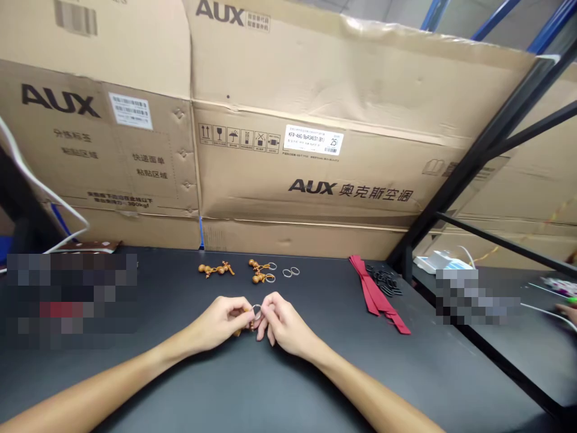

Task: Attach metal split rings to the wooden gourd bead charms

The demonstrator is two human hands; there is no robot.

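Head view: a person's bare forearms are reaching over a black table (pixel 315 385) toward its middle. At far left, a blurred patch is hiding whatever lies there. Along the back edge, two knotted clusters of orange-brown wooden beads (pixel 216 270) are lying apart, the second beside a metal ring (pixel 270 278). At centre, the left hand (pixel 220 323) is nearly closed, its fingertips pinching a small wooden charm (pixel 242 328), which is mostly hidden and is sitting just below a shiny ring (pixel 256 311). The right hand (pixel 286 325) is also nearly closed, pinching that ring between thumb and forefinger, close beside the left hand. Two loose rings (pixel 291 272) are lying together beyond the hands. Further right, a red ribbon (pixel 376 294) is stretching diagonally across the table beside a heap of small black pieces (pixel 384 279). Past a black metal rack (pixel 478 150), a white device (pixel 439 261) is sitting on a second table. Large cardboard AUX cartons (pixel 315 174) are standing behind everything.
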